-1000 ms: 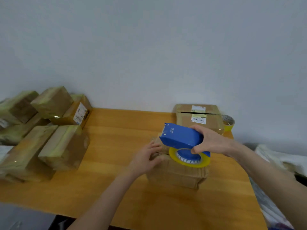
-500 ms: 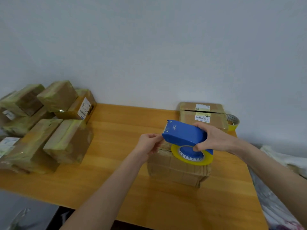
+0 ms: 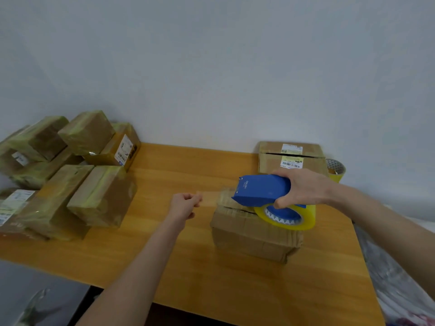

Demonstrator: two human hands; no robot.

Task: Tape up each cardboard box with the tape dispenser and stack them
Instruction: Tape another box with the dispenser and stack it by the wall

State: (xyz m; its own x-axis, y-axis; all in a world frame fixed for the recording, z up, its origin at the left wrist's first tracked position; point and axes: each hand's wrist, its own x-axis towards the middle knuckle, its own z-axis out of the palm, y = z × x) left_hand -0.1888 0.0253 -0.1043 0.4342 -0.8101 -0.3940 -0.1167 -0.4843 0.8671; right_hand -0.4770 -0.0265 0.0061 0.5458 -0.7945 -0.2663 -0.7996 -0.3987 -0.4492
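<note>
step: pulling tape out | right hand [image 3: 303, 189] grips tape dispenser [image 3: 261, 190] over cardboard box [image 3: 251, 234], centre-right on worktop [image 3: 176, 175] | left hand [image 3: 183, 204] fingers curled, pinching tape end [image 3: 211, 197] just left of box | strip runs left-right; box top lies right of and below left fingers

— Where's the dispenser [image 3: 261, 190]?
— On the box [image 3: 254, 236] mid-table [image 3: 164, 255], under the right hand [image 3: 303, 188]. A strip [image 3: 210, 197] runs left from it to the left hand [image 3: 183, 205].
— Other boxes?
— A pile [image 3: 101, 196] at the table's left. The back boxes [image 3: 268, 163] sit behind, by the wall, with a roll [image 3: 335, 169] just to their right.
</note>
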